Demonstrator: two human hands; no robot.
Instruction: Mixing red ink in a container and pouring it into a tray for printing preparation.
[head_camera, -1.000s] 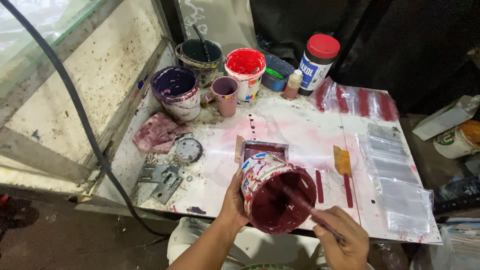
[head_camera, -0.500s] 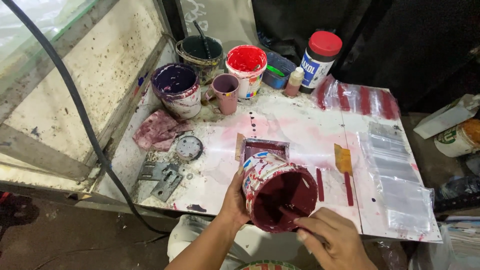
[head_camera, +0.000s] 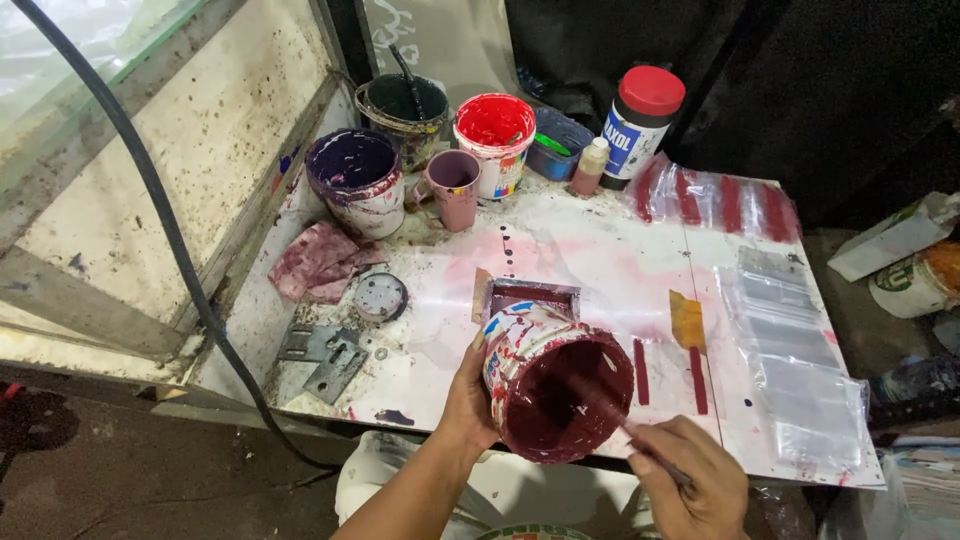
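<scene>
- Far left: thick black cable (head_camera: 150, 190) running down across a stained slanted panel, well apart from both hands.
- Left of centre on the white worktable (head_camera: 590, 260): crumpled pink rag (head_camera: 315, 262), small round grey lid (head_camera: 381, 296) and flat metal brackets (head_camera: 325, 355).
- Along the back edge: purple paint tub (head_camera: 358, 180), dark bucket (head_camera: 405, 110) with a stick standing in it, small mauve cup (head_camera: 455, 187), red paint tub (head_camera: 495, 140), then a red-capped bottle (head_camera: 637, 122).
- Near front edge, centre: left hand (head_camera: 468, 392) wrapped around the left side of a paint-smeared tub of maroon paint (head_camera: 555, 392), fingers closed firmly on its wall, tub tilted with its mouth toward the camera.
- Just right of the tub: right hand (head_camera: 690, 478) closed in a pinch grip on a thin stirring stick (head_camera: 615, 415), tip dipped inside the tub.
- Tub sitting between the two hands, touching the left, joined to the right only through the stick.
- Likely risk: with the tub tipped so far at the table edge, paint spilling over the rim onto lap or floor if the tilt grows.
- Also possible: slippery, paint-coated wall sliding in the left grip, or a hard stroke flicking paint out.
- Right side: clear plastic bags (head_camera: 800, 400) lying flat, some with red stripes, near enough to catch splashes.
</scene>
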